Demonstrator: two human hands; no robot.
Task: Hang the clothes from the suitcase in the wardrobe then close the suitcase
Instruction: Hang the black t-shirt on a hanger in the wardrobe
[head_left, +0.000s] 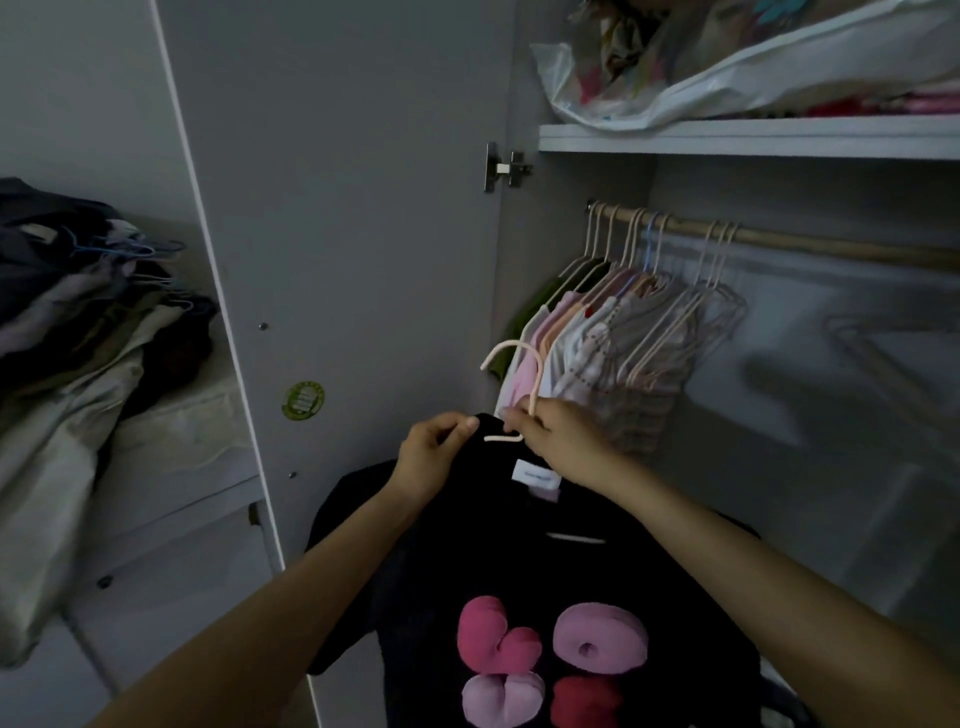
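Head view:
Black top (545, 571): hangs before the open wardrobe, below the rail (779, 241), neckline lifted for fitting.
Left hand (434, 457): pinches the collar, spreading it.
Right hand (556, 434): clamps the pink hanger (519, 384), hook upward for the rail's left end.
Suitcase: unseen.

Single head-worn view, looking forward and down from close before the open wardrobe (727, 137). Faces its hanging rail (831, 247) at upper right, door (353, 234) at centre, both forearms reaching in from the bottom edge.

Both forearms bare, no sleeves in view; left grip (434, 457) and right grip (553, 434) bare, ungloved
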